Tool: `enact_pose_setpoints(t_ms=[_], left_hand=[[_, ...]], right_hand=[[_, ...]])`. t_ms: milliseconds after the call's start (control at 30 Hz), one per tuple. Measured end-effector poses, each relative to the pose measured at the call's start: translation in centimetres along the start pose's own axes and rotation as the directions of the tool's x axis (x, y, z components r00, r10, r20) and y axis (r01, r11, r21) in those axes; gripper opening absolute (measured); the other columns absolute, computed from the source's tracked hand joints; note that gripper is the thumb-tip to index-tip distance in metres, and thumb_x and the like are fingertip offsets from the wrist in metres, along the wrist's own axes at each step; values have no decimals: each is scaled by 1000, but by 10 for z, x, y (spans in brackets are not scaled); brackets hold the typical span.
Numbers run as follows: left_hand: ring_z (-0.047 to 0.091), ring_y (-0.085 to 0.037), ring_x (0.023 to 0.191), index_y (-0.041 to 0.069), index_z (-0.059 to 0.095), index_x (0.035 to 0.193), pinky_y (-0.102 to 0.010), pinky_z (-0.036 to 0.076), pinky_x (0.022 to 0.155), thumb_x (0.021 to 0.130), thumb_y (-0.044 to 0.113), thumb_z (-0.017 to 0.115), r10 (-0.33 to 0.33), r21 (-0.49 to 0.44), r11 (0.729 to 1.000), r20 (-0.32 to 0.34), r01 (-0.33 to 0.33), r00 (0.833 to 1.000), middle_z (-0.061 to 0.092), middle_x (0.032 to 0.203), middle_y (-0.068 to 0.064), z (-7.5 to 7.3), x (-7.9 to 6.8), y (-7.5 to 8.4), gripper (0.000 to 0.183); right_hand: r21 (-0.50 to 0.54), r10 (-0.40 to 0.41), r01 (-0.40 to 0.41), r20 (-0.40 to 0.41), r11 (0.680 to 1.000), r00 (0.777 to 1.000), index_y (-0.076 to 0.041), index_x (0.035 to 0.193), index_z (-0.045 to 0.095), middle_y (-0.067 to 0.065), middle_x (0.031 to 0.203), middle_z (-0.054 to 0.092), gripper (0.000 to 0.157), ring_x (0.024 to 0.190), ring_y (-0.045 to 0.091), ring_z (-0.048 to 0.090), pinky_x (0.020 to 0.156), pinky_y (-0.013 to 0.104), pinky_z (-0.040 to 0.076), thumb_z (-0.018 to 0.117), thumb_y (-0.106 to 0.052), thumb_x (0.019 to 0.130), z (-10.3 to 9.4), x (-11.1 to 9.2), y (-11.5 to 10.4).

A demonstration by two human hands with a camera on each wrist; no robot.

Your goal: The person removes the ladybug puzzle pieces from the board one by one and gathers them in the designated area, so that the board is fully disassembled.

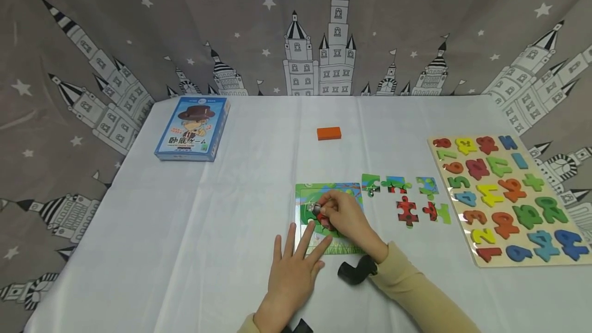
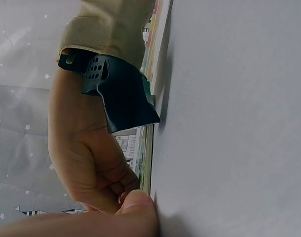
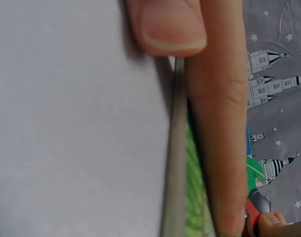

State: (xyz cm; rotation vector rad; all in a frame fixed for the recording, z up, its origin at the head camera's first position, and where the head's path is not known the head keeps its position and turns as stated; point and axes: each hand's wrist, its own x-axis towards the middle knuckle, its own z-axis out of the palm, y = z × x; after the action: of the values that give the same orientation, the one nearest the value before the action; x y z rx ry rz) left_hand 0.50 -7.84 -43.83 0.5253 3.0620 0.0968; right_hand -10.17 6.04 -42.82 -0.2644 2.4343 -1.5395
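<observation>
Overhead, the head view alone lays out the whole tabletop (image 1: 222, 209); the wrist views show only edge-on slivers of the puzzle tray (image 1: 305, 191) and close skin.

Right hand (image 1: 344, 215): fingers curled, pinching a red-and-grey puzzle piece (image 1: 319, 210) over the upper left part of the puzzle tray; wrist bent, beige sleeve (image 1: 416, 292) running back to the lower right. In the left wrist view this hand (image 2: 86, 158) shows from behind, with a dark strap mount (image 2: 123, 94) at the wrist, and the piece is hidden.

Left hand (image 1: 291, 271): flat, fingers straight and spread, fingertips resting on the tray's lower left edge. The right wrist view shows one finger (image 3: 219, 123) lying along that thin edge (image 3: 175, 163).

Loose puzzle pieces (image 1: 407, 197): just right of the tray, apart from it.

Number board (image 1: 504, 194): far right. Orange block (image 1: 329, 133): beyond the tray. Blue game box (image 1: 193, 127): far left. Castle-print curtain (image 1: 324, 40): behind.
</observation>
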Motion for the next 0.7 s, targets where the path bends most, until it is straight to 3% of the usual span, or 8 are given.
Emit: enact_pose_setpoints(t_ms=[200, 367, 467, 567, 633, 700], left_hand=[[18, -36, 132, 39, 36, 137, -55, 22, 99, 93, 42, 43, -3, 5, 1000, -1, 3, 1000, 23, 148, -2, 1, 0, -1, 45], [15, -36, 133, 39, 35, 138, -56, 20, 100, 93, 41, 42, -12, -4, 1000, 25, 12, 1000, 22, 148, -2, 0, 2, -1, 45], [15, -37, 133, 39, 35, 138, -57, 20, 99, 93, 41, 42, -8, -10, 1000, 37, 8, 999, 22, 148, -3, -1, 2, 0, 45], [15, -38, 133, 39, 35, 138, -57, 21, 99, 93, 41, 42, -1, -12, 1000, 48, 1, 999, 22, 148, -4, -2, 1, 1, 45], [16, -38, 132, 39, 35, 138, -57, 22, 98, 94, 41, 42, 5, -6, 1000, 50, -5, 999, 22, 148, -4, -1, 1, 2, 45], [16, -38, 132, 39, 35, 138, -57, 22, 98, 93, 41, 42, 8, -4, 1000, 47, -8, 999, 22, 148, -4, 0, 2, 2, 45]], right_hand=[[7, -39, 39, -8, 999, 999, 0, 88, 61, 5, 69, 60, 6, 51, 14, 57, 46, 25, 46, 58, 4, 84, 0, 1, 1], [3, -88, 88, 46, 996, 995, 3, 93, 59, 4, 69, 61, 7, 50, 13, 57, 45, 25, 46, 56, 4, 86, -4, 2, 1], [-130, -109, 125, 124, 984, 986, 1, 103, 58, 0, 67, 59, 16, 50, 10, 54, 48, 24, 45, 56, 0, 87, -8, 3, -1], [-299, -144, 200, 199, 933, 969, -1, 108, 59, -4, 63, 56, 20, 50, 7, 49, 52, 25, 43, 55, -3, 89, -9, 3, -3], [-353, -148, 220, 218, 909, 965, -2, 105, 62, -6, 62, 55, 18, 52, 6, 47, 56, 25, 43, 54, -3, 89, -9, 3, -4], [-340, -141, 209, 214, 917, 967, -1, 102, 63, -4, 62, 55, 17, 52, 6, 48, 54, 26, 43, 53, -3, 90, -9, 2, -5]])
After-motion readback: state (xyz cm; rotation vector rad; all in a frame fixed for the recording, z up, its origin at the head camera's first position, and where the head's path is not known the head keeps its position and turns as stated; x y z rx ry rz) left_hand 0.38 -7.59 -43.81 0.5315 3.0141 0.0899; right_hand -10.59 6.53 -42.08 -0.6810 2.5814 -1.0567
